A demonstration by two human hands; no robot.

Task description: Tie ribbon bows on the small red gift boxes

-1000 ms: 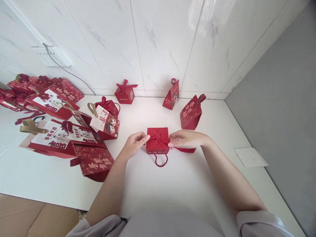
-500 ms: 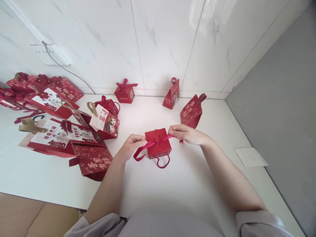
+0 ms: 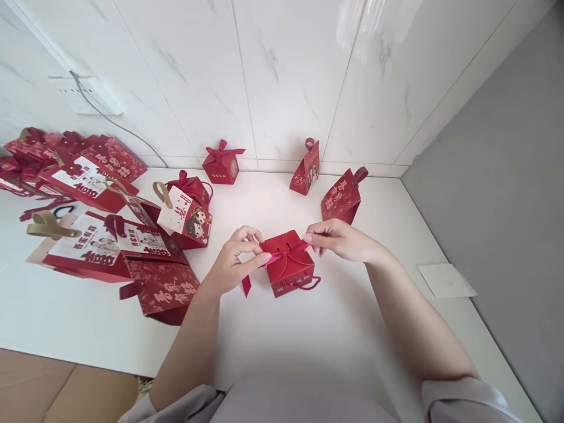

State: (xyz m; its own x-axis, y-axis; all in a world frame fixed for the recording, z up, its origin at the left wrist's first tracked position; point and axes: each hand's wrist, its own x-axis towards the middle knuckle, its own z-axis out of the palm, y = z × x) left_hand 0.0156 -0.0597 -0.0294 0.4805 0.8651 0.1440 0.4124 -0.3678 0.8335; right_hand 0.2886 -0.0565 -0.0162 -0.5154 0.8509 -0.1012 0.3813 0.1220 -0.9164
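A small red gift box [image 3: 288,275] stands on the white table in front of me, its petal flaps folded over the top. A red ribbon [image 3: 286,252] crosses the flaps and is knotted in the middle. My left hand [image 3: 238,261] pinches the ribbon between thumb and fingers at the box's left edge, and a loose ribbon end [image 3: 246,286] hangs below it. At the upper right corner my right hand [image 3: 337,239] pinches the ribbon's other side. A twisted red cord handle [image 3: 312,284] sticks out on the box's right front side.
Several red gift boxes and bags [image 3: 161,288] crowd the left of the table [image 3: 264,346]. Along the tiled wall stand a ribboned box [image 3: 221,167], a triangular box [image 3: 305,169] and a tilted one [image 3: 341,198]. White paper [image 3: 446,280] lies at the right edge; cardboard [image 3: 66,382] is lower left.
The box has turned, swinging its cord handle to the right. My left hand has moved closer to the knot, and the ribbon length between my hands is shorter.
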